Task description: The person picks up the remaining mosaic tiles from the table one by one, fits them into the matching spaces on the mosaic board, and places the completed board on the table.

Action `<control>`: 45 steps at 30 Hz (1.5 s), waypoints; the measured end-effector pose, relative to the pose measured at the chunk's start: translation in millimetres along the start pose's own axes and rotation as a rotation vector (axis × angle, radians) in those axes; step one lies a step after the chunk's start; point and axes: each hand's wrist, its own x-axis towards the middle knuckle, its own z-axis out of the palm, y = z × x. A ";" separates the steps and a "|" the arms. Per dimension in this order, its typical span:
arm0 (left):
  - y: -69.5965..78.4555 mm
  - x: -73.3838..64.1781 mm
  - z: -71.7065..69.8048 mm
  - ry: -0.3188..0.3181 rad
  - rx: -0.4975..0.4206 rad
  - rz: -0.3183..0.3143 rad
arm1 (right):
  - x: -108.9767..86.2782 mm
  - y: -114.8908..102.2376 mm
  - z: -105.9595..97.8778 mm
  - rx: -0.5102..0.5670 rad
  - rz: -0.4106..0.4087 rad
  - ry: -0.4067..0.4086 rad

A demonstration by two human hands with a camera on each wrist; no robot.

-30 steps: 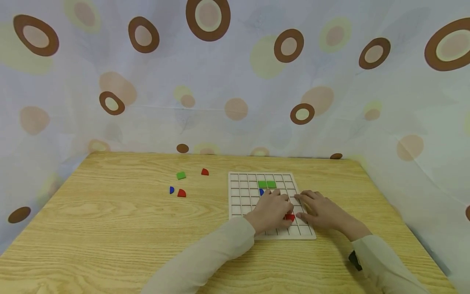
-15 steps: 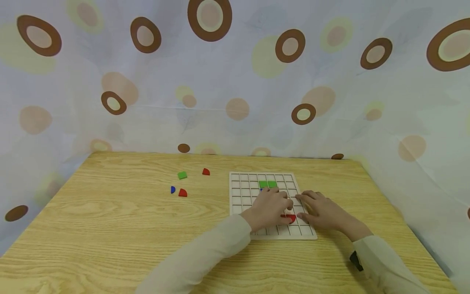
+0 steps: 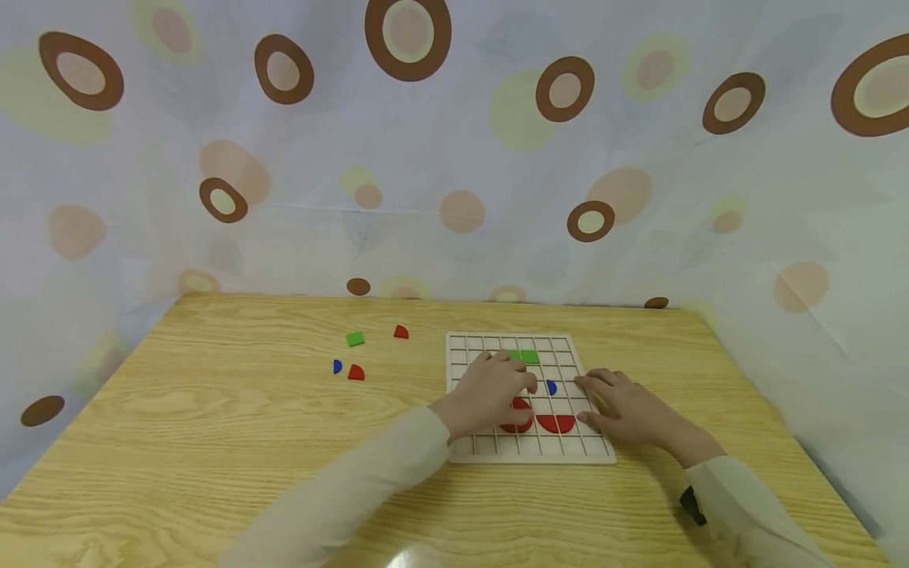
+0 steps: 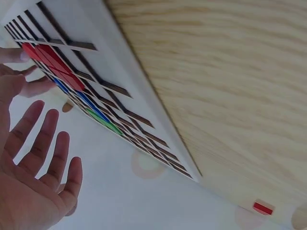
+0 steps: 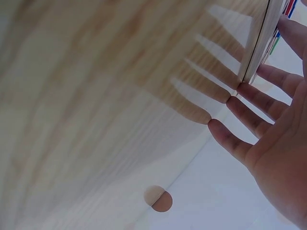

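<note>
My left hand (image 3: 486, 394) hovers over the white gridded board (image 3: 595, 451), fingers spread and loosely bent, with nothing held. In the left wrist view the fingers (image 4: 45, 139) stand apart from the board. Below that hand lie red pieces (image 3: 517, 428), partly hidden by it. To their right sits a red half-disc shape (image 3: 555, 424) in the grid. A small blue half-round piece (image 3: 551, 387) and green pieces (image 3: 525, 356) are farther up the board. Along the right edge rests my right hand (image 3: 632, 414); its spread fingertips touch the table and board edge in the right wrist view.
Left of the board on the wooden table (image 3: 213, 442) lie a green square (image 3: 355, 339), a red quarter-round piece (image 3: 401, 332), another red quarter-round piece (image 3: 357, 372) and a blue half-round piece (image 3: 337, 367). A patterned cloth (image 3: 454, 158) hangs behind.
My left hand has moved left across the board, uncovering the red half-disc shape and a blue piece. The right hand has stayed at the board's right edge.
</note>
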 end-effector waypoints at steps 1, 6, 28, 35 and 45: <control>-2.5 -2.4 -1.8 -0.001 -0.009 -0.004 | -0.1 0.0 -0.7 -0.002 0.000 -0.003; -15.0 -13.5 -6.2 -0.017 -0.030 -0.030 | 0.2 1.3 -1.9 -0.015 -0.013 -0.006; -94.5 -68.8 -8.0 -0.003 -0.103 -0.152 | 1.7 3.6 -1.9 -0.023 -0.026 0.000; -121.0 -89.6 -11.1 0.004 -0.108 -0.187 | 0.9 4.0 -0.4 -0.026 -0.027 0.001; -152.2 -112.8 -12.6 0.039 -0.063 -0.199 | 0.7 4.9 3.4 -0.032 -0.021 0.008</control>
